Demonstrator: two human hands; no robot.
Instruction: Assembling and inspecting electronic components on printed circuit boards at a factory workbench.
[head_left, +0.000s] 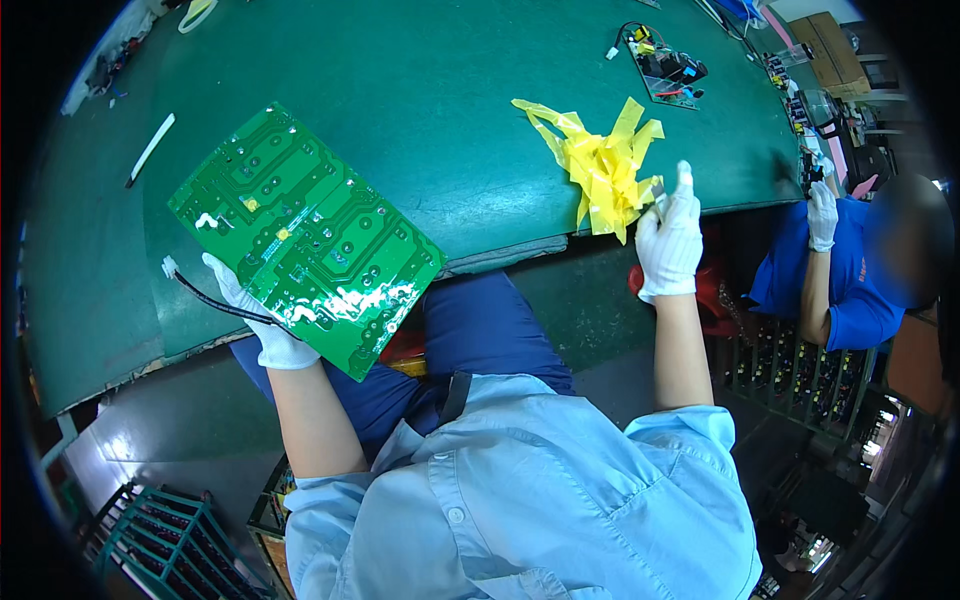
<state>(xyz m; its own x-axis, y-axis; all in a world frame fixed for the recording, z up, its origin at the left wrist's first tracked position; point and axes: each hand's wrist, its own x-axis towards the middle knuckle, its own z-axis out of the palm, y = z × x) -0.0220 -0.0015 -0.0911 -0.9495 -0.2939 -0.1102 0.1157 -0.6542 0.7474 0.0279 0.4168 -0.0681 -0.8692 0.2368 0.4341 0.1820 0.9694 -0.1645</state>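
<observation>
A large green circuit board (310, 235) is tilted in my left hand (285, 345), whose gloved fingers grip its lower left edge. Its solder side faces up, marked by small yellow spots and bright glare. A black cable (210, 300) with a white plug sticks out from beside that hand. At the table's front edge lies a crumpled bunch of yellow tape strips (605, 170). My gloved right hand (672, 240) is at the bunch's right end, one finger pointing up and the others curled in. The tape's end appears pinched by the thumb, partly hidden.
The green table (430, 60) carries a small assembled board (665, 70) at the far right and a white strip (152, 150) at left. A co-worker in blue (850, 270) sits to the right. Green racks (175, 545) stand on the floor at lower left.
</observation>
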